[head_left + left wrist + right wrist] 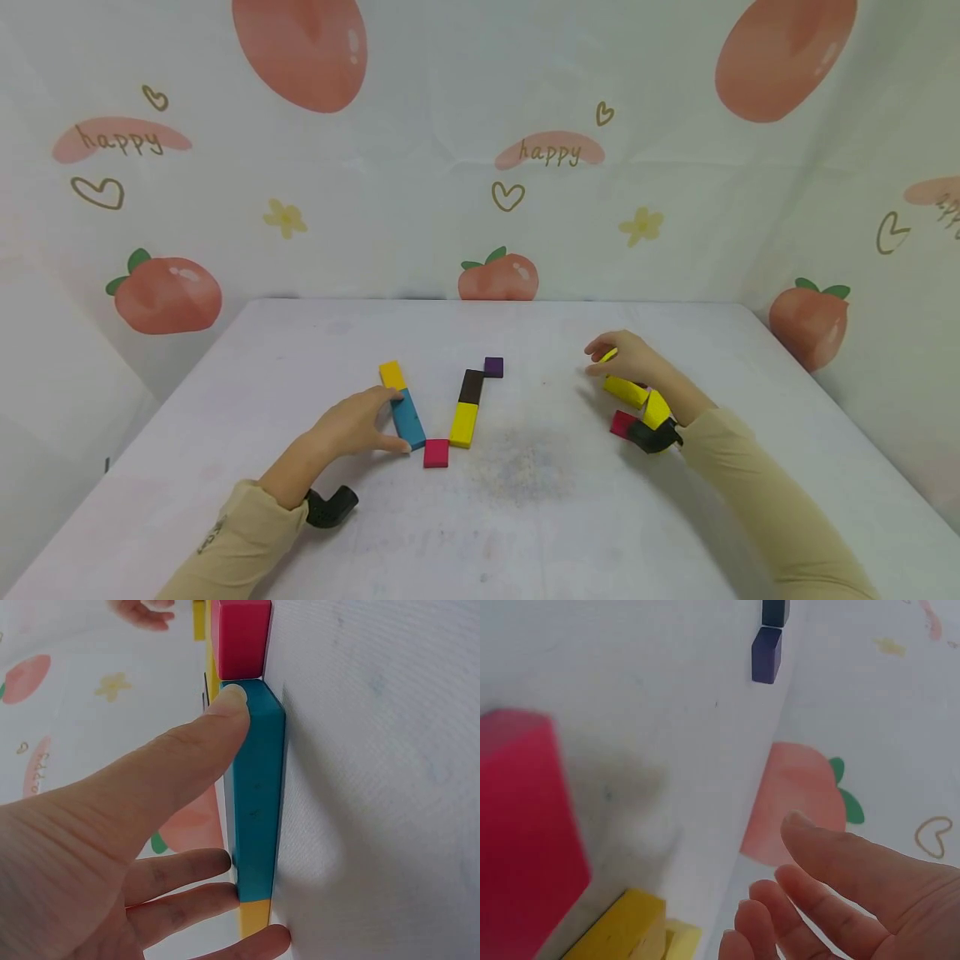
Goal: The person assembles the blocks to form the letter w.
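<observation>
My left hand (354,423) rests at the long blue block (408,420), thumb tip on its near end and fingers extended by its far end. A yellow-orange block (392,375) continues that line beyond the blue one. At the blue block's near corner sits a red block (436,453), beside a yellow block (463,425) with a black block (472,387) and a small purple block (493,367) above it. My right hand (628,357) hovers with loosely bent fingers over yellow blocks (625,391); the right wrist view shows nothing in its grasp.
Under the right wrist lies another red block (622,423), with more yellow pieces (656,409) around it partly hidden by the arm. Black wrist cameras (332,507) stick out below both wrists. A printed white cloth (420,233) hangs behind the white table (375,533).
</observation>
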A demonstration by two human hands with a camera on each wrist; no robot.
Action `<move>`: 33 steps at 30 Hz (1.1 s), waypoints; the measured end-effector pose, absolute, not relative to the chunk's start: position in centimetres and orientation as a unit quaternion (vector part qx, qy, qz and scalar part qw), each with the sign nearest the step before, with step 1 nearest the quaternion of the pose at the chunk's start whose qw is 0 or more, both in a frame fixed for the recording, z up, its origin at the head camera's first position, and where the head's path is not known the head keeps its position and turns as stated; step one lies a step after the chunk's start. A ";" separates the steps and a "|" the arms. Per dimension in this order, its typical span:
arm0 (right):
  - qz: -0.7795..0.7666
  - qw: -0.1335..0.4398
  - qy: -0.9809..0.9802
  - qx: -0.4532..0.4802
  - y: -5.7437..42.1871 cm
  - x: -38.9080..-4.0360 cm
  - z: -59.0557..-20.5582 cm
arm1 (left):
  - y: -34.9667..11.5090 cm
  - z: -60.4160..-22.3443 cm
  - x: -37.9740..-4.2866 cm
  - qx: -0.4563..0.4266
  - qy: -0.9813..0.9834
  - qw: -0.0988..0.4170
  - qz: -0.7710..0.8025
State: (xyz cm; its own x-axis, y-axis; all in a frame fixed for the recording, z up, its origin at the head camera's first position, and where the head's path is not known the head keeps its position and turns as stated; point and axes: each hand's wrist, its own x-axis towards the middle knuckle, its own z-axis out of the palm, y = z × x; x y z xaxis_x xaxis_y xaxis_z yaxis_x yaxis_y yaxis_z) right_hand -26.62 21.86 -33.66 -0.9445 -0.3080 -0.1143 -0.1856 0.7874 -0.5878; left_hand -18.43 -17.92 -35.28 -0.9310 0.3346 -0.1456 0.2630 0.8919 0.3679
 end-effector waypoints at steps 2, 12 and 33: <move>-0.294 0.100 0.942 -0.131 22.4 -26.4 -33.7 | -17.9 -35.3 -18.5 0.155 0.967 0.102 0.172; -0.281 0.115 0.947 -0.106 24.5 -25.4 -34.4 | -18.3 -35.6 -18.9 0.159 0.965 0.103 0.182; -0.269 0.109 0.953 -0.088 25.0 -24.8 -35.5 | -17.8 -35.0 -18.4 0.143 0.967 0.111 0.177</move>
